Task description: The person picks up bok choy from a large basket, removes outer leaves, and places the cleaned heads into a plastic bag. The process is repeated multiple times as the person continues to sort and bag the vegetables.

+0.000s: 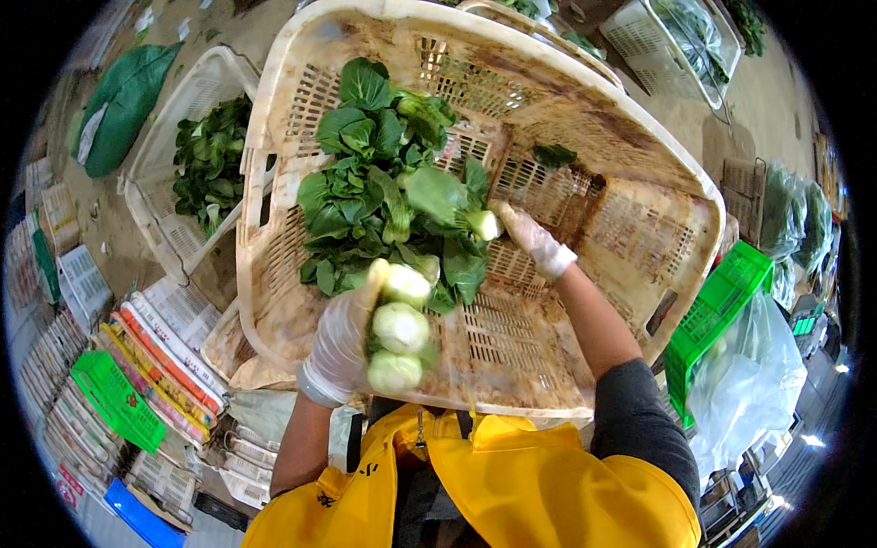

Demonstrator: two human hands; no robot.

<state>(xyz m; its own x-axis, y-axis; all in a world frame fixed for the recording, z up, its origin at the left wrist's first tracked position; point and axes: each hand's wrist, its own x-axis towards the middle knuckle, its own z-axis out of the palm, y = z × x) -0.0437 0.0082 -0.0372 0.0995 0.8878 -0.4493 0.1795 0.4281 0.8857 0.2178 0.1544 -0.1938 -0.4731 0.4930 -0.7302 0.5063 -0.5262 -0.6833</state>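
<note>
A large stained cream plastic crate (pixel 620 116) stands before me, with a heap of leafy bok choy (pixel 356 192) in its left half. My left hand (pixel 342 335), in a whitish glove, holds several bok choy heads (pixel 401 327) in a row, their pale bases towards me, near the crate's front wall. Over the middle of the crate, my gloved right hand (pixel 531 236) has its fingertips at the pale base of one bok choy (pixel 484 225), whose leaves point left. A loose green leaf (pixel 553 155) lies farther back in the crate.
A white crate of dark leafy greens (pixel 212 157) stands at left, near a green sack (pixel 127 103). Stacked folded crates or bags (pixel 164 370) lie at lower left. At right are a green crate (pixel 719 322) and clear plastic bags (pixel 747 383). Another white crate (pixel 634 51) is at upper right.
</note>
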